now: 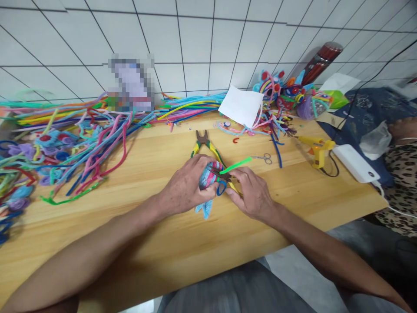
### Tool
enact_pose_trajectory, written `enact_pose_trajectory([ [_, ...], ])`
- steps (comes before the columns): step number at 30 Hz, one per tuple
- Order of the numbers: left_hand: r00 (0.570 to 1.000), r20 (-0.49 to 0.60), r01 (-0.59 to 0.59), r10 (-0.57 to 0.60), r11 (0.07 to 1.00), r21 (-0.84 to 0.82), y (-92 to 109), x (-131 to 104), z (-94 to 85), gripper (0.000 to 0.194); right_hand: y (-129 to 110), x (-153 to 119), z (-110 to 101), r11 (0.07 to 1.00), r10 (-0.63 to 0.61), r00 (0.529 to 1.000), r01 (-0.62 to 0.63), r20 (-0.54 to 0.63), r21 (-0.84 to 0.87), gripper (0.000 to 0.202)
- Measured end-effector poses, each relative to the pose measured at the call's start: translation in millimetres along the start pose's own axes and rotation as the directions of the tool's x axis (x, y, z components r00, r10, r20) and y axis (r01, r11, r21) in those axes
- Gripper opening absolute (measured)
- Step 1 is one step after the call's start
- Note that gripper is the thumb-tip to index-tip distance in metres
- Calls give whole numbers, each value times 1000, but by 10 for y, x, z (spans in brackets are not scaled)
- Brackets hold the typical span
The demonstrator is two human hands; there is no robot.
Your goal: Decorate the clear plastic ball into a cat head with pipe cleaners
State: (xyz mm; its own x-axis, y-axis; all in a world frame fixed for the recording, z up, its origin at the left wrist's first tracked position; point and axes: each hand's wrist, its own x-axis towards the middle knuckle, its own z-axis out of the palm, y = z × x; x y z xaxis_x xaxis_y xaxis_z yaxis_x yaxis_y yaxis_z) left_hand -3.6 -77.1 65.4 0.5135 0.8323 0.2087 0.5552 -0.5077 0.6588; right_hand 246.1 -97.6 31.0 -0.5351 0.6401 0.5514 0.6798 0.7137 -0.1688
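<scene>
My left hand (189,184) is closed around a rounded craft piece of pipe cleaners (207,177), striped in blue and pink. Light blue pointed ends hang below it, and a dark blue loop sits at its right side. My right hand (252,193) grips dark-jawed pliers (224,175) with yellow handles, their jaws against the craft piece. A bright green pipe cleaner (239,164) slants up to the right from beside the jaws; its lower end is partly hidden. Just beyond my left hand, a second pair of pliers (202,138) with yellow-green handles lies on the table, jaws spread.
Piles of coloured pipe cleaners (107,143) cover the left and back of the wooden table (146,248). Small scissors (265,158), a yellow glue gun (317,150), a white power bank (356,163) and white paper (241,106) lie to the right. Another person's patterned clothing (399,191) shows at far right.
</scene>
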Motion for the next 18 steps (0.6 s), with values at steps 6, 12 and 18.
enact_pose_trajectory([
  [6,1000,-5,-16,16,1000,-2,-3,-3,-2,39,25,-19,4,999,28,998,-30,62,32,42],
  [12,1000,-2,-12,12,1000,-6,-9,-2,-3,40,20,-22,14,999,13,999,-15,35,40,40],
  [18,1000,-11,-21,21,1000,-18,-18,-1,6,42,5,-40,59,999,16,1000,-17,18,33,40],
])
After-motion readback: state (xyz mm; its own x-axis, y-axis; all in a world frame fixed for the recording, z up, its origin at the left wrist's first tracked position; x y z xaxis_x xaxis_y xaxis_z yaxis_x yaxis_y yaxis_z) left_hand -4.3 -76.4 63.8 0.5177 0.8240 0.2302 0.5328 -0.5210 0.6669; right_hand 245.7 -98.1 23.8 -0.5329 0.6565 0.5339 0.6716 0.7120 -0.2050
